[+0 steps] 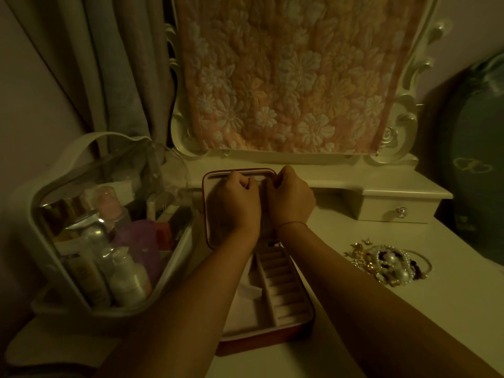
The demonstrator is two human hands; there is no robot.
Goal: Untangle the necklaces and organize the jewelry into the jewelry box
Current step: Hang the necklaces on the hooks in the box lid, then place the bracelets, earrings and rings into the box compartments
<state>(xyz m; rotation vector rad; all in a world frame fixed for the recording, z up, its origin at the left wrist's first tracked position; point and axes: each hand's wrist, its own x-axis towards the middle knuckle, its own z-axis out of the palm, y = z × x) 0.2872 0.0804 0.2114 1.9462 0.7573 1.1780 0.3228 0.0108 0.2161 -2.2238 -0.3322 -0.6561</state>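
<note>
Only the head view to go on, and it's pretty dim. The jewelry box (pixel 272 327), red outside and pale pink inside, sits open in the middle of the white dressing table (pixel 354 317), with its lid (pixel 215 211) standing upright at the back. The ring-roll rows (pixel 283 290) in the base look bare. Both hands are up against the inside of the lid near its top edge. The left hand (pixel 234 200) and right hand (pixel 290 197) are almost touching, with the fingers of each curled in tight and the backs facing the camera. I honestly can't tell what either one is pinching, if anything. The tangled jewelry pile (pixel 390 264), all pearls and gold bits, is on the table well off to the right of the box. A clear cosmetics case (pixel 95 241) full of bottles sits just left of the box. A floral cloth (pixel 294 77) hangs over the mirror behind it.
</note>
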